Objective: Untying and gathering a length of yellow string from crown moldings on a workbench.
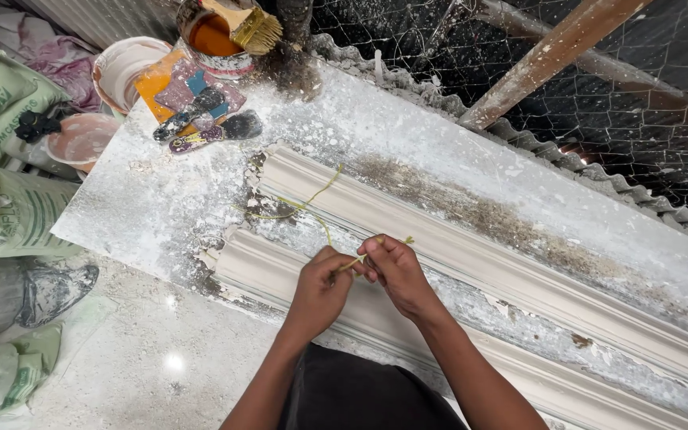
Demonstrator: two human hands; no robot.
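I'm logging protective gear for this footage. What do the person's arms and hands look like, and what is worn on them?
Both arms are bare to the frame edge, no sleeves showing. The left hand and right hand wear no gloves, rings, watch or bands. A dark garment shows below, between the arms.

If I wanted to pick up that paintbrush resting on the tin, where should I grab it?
Probably by the wooden handle, coming from above. The paintbrush lies across the rim of the tin, bristles pointing right, and the handle's end runs out of view at the top.
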